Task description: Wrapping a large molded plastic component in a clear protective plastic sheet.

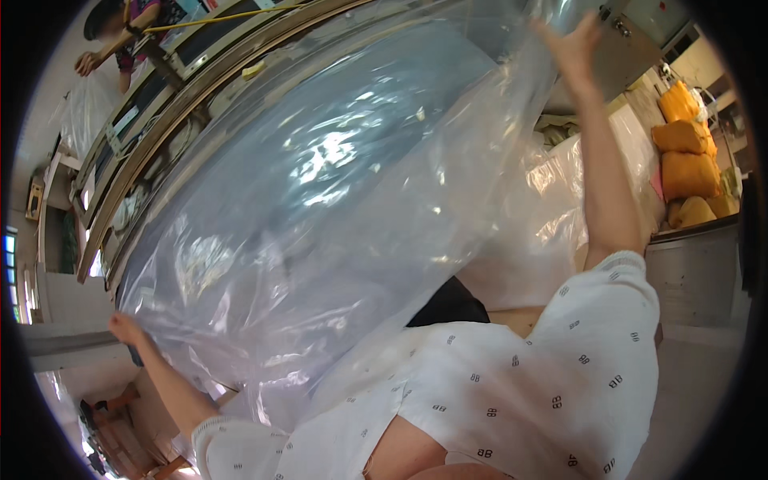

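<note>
Spreading the film (320,216) seems the step in hand: it hangs between the left hand (126,329), clenched on 1 corner, and the raised right hand (572,52), fingers splayed (whether gripping, I cannot tell), so the next move likely calls for evening it out.

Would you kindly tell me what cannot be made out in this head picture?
Head view, all items:
Right hand: blurred, so whether it grips the clear plastic sheet is unclear.
The sheet's upper end near that hand: cut off by the top edge.
Black item: its full extent is hidden by the sheet and the white shirt.
Co-worker: partly cut off by the top edge.
</note>
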